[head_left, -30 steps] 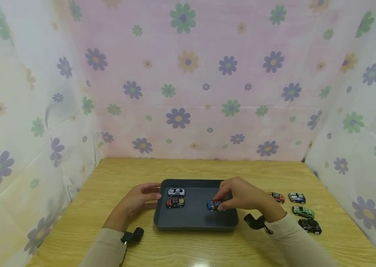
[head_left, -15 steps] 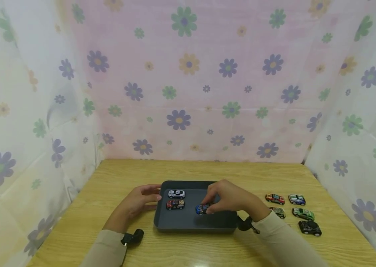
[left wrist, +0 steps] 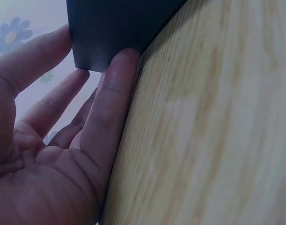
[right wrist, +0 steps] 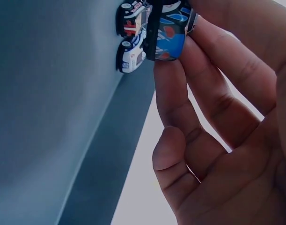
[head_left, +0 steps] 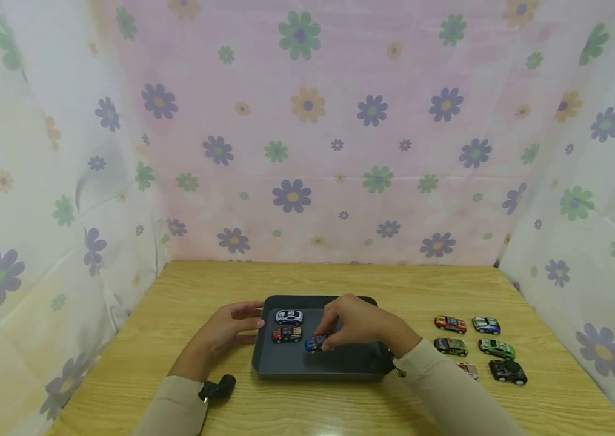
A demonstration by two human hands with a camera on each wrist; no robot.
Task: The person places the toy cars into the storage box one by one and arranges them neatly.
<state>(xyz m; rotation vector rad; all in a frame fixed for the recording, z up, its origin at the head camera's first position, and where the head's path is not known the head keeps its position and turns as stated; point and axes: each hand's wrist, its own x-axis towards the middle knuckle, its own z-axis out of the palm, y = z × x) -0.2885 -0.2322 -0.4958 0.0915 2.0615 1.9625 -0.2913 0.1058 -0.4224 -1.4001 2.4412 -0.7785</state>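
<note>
A dark grey tray (head_left: 334,368) rests on the wooden table. My right hand (head_left: 362,324) pinches a blue toy car (head_left: 314,344) over the tray's floor, left of its middle. In the right wrist view the blue car's patterned body shows between thumb and fingers. Inside the tray's left part stand a white toy car (head_left: 289,317) and, nearer to me, a red toy car (head_left: 287,334). My left hand (head_left: 225,330) stays at the tray's left side, and its extended fingertips touch the outer wall (left wrist: 110,33) in the left wrist view.
Several toy cars stand on the table right of the tray: red-orange (head_left: 450,324), white and blue (head_left: 486,325), green (head_left: 496,347), camouflage-coloured (head_left: 451,346) and black (head_left: 508,371). Another car (head_left: 469,370) is partly behind the right sleeve. Flowered cloth (head_left: 307,151) encloses the back and sides.
My right hand has moved left across the tray with the blue toy car, closer to the red one. More cars on the right have come into sight. The left hand has kept its place.
</note>
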